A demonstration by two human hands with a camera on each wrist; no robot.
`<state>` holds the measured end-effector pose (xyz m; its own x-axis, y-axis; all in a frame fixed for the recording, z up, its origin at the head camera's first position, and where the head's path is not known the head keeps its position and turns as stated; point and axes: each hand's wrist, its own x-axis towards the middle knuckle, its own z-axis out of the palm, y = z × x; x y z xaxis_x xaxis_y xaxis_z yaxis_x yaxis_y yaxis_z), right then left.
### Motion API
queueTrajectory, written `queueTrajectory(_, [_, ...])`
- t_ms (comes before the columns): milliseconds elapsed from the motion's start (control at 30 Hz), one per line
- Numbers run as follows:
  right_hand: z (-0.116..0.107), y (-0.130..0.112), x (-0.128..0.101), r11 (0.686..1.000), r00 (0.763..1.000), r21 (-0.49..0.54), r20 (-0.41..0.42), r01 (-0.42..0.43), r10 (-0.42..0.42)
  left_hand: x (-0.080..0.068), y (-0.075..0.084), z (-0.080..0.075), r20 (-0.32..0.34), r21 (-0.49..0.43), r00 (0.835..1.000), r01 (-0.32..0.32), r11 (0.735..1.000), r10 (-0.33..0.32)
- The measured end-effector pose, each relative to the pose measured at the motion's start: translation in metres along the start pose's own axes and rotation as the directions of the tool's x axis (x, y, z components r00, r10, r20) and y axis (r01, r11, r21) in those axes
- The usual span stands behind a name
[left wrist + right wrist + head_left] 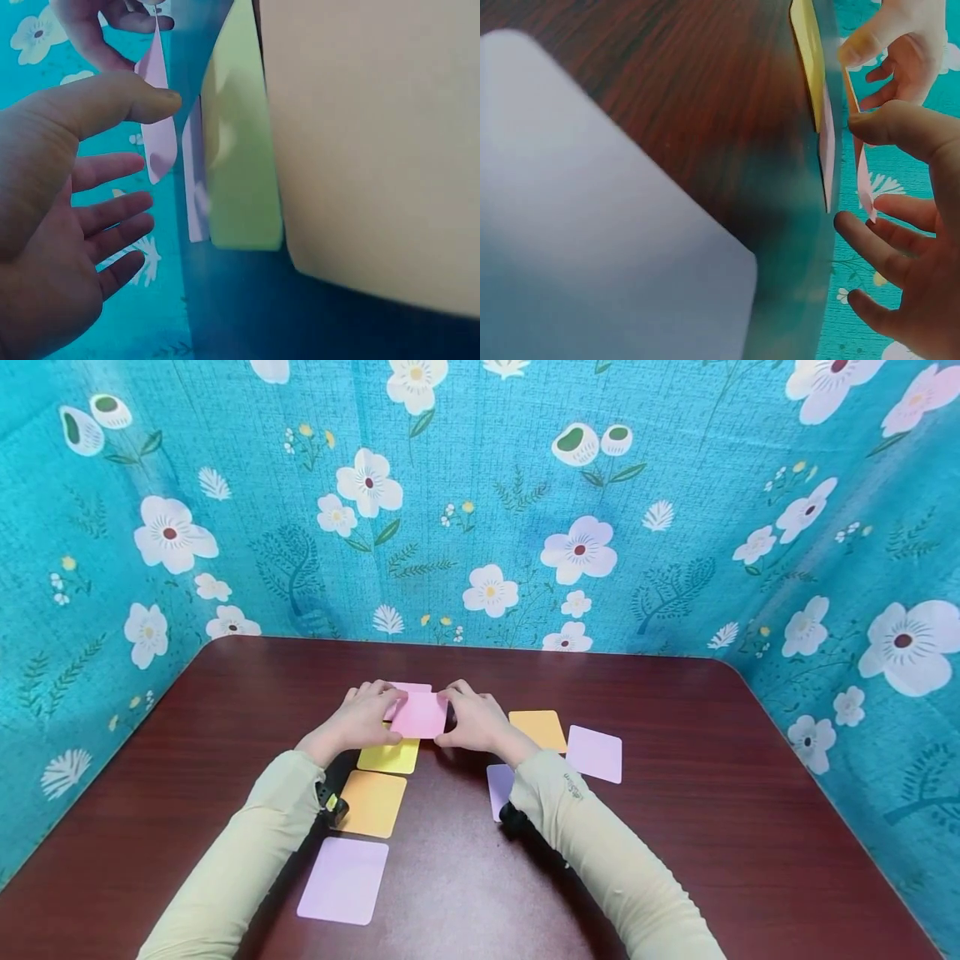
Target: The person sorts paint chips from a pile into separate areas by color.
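Both hands hold up a pink square card by its two sides. My left hand pinches its left edge, the thumb on the near side and the fingers toward the far corner. At the opposite edge my right hand pinches it the same way. The card appears tilted and raised off the table in the left wrist view. Behind it lies another pink card, partly covered by the held one. Just below the left hand is a yellow card, close to that second pink card.
An orange card and a lilac card continue the left column toward me. Right of the right forearm lie an orange card and a lilac card. Another lilac card is partly under the sleeve. A flowered curtain backs the brown table.
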<state>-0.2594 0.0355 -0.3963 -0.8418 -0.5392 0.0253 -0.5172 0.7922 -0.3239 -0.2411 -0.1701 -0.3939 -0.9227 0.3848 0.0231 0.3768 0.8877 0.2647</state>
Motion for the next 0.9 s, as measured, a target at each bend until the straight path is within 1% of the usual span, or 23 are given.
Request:
queueTrajectory(233, [0.007,-0.001,0.009,1.0,1.0,0.005,-0.008,-0.002,0.002,0.002,-0.011,0.002,0.015,-0.015,0.999,0.036,0.999,-0.036])
queueTrajectory(367, [0.008,-0.002,0.015,1.0,1.0,-0.019,-0.003,-0.016,0.016,0.005,-0.016,0.002,0.001,-0.032,0.998,0.055,0.998,-0.055])
queueTrajectory(500, [0.01,-0.005,0.022,0.999,0.999,-0.032,0.01,-0.036,0.037,0.008,-0.02,0.003,-0.002,-0.042,0.997,0.071,0.997,-0.071])
queueTrajectory(700, [0.013,-0.009,0.032,0.997,0.997,-0.041,0.03,-0.072,0.074,0.011,-0.026,0.004,0.009,-0.049,0.996,0.085,0.995,-0.084])
queueTrajectory(900, [0.014,-0.014,0.04,0.994,0.994,-0.044,0.041,-0.095,0.097,0.014,-0.032,0.004,0.029,-0.059,0.994,0.111,0.992,-0.109])
